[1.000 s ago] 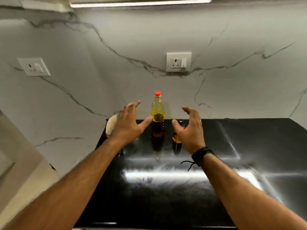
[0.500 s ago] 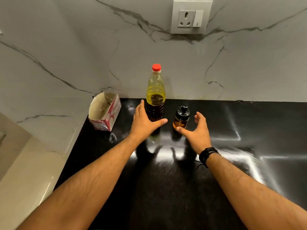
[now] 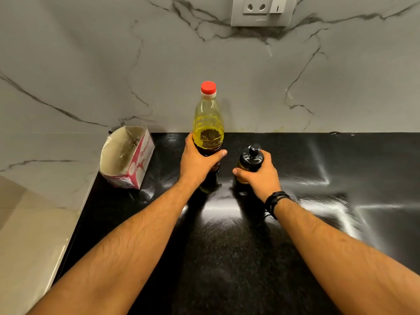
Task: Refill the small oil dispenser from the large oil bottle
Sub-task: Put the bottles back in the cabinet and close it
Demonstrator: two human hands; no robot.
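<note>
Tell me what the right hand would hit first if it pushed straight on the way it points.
Probably the marble wall. The right hand already grips the small oil dispenser, and only bare black counter shows behind it, though depth is hard to judge.

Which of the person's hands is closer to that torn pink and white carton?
The left. The left hand grips the large oil bottle, just right of the carton; the right hand holds the small dispenser, farther right.

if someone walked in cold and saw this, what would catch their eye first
Most likely the large oil bottle with its red cap, standing at the back of the black counter, gripped low by the left hand. Just right of it, the right hand grips the small black-topped oil dispenser.
</note>
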